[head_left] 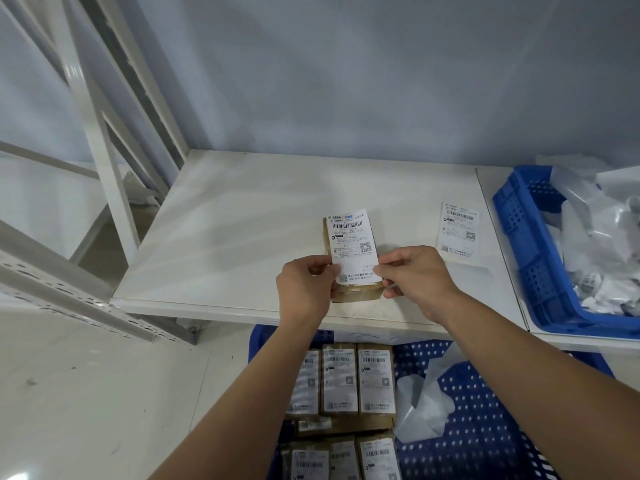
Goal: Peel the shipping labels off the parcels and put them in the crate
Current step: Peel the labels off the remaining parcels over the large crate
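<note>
1 brown parcel (356,295) is held just above the white counter (225,237), near its front edge. the left hand (306,289) grips the parcel's left side, fingers curled round it, thumb by the edge of the shipping label (353,244). the right hand (417,277) pinches the label's lower right edge between thumb and fingers. the label sits skewed on the parcel and overhangs its top and right side, so it appears partly lifted but not yet free; how much of it is stuck down cannot be told. 1 loose label (459,232) lies flat on the counter to the right, beside a blue crate (519,237) on the counter's right section. this crate holds a heap of white paper or plastic; whether peeled labels are among it cannot be told. below the counter's front edge a second blue crate (485,410) holds stacked parcels (341,379), at least 6 with labels on. assessment: task in progress, far from complete. outstanding: finish this peel, put the label in the crate, collect the loose label, work through the labelled stock below.
</note>
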